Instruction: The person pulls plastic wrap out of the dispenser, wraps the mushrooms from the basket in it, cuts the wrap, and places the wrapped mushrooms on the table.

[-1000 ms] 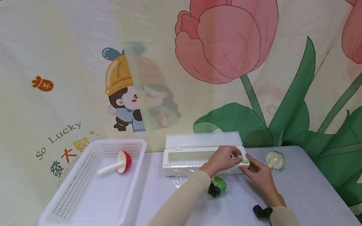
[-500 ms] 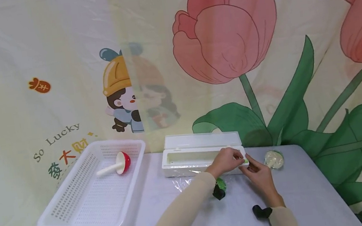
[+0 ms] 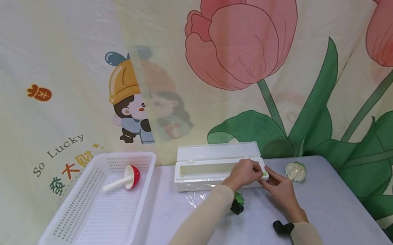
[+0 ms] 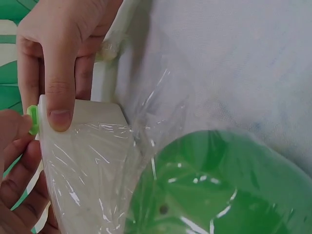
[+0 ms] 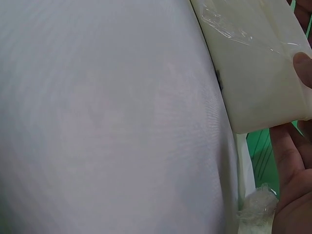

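Note:
A white cling film dispenser box (image 3: 193,185) stands on the table with its lid (image 3: 218,151) raised. Clear film (image 4: 87,170) hangs over its front side. My left hand (image 3: 244,173) pinches the small green slider (image 4: 33,119) at the box's right end. Around that same end, my right hand (image 3: 282,193) grips the box, its thumb (image 4: 59,102) on the front wall and fingers behind. Beneath the film, close to my left wrist, lies a green domed object (image 4: 204,185); my left arm hides part of it in the head view.
On the left, a white perforated basket (image 3: 49,244) holds a mushroom-shaped thing (image 3: 127,178) with a red cap and white stem. A pale round object wrapped in clear film (image 3: 296,171) lies right of the box. A patterned curtain (image 3: 63,53) hangs behind the table.
My left hand has shifted very slightly at the box's right end, and its forearm has moved a little right. My right hand keeps its grip. The head view drifts slightly.

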Action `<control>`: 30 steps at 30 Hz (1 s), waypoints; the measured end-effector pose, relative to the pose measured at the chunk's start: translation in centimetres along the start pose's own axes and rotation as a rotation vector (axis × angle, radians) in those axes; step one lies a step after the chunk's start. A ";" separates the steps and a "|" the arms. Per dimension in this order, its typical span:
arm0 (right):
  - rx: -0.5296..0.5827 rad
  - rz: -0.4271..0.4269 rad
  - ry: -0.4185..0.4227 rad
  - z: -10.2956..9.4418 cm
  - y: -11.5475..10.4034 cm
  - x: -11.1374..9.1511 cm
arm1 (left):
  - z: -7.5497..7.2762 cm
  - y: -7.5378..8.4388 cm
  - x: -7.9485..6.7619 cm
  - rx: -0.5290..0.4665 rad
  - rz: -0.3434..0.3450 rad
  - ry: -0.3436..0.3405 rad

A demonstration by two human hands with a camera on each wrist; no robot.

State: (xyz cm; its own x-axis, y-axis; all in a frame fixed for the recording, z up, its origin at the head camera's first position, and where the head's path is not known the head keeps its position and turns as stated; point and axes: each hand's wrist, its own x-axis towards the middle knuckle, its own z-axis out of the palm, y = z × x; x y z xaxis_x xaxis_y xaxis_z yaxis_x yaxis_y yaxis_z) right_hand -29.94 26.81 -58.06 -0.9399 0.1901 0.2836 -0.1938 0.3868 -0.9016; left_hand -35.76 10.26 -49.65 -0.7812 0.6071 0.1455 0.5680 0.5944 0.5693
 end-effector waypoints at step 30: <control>0.027 0.029 -0.022 -0.5 -0.7 -0.2 | 0.1 -1.1 -0.4 -0.118 -0.017 0.007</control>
State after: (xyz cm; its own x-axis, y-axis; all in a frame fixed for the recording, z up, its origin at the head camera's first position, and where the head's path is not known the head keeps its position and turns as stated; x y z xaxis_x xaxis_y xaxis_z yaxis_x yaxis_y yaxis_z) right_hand -29.44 26.93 -57.39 -0.9511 0.1810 0.2504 -0.1738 0.3565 -0.9180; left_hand -35.99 9.42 -50.39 -0.7927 0.5932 0.1406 0.5205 0.5385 0.6627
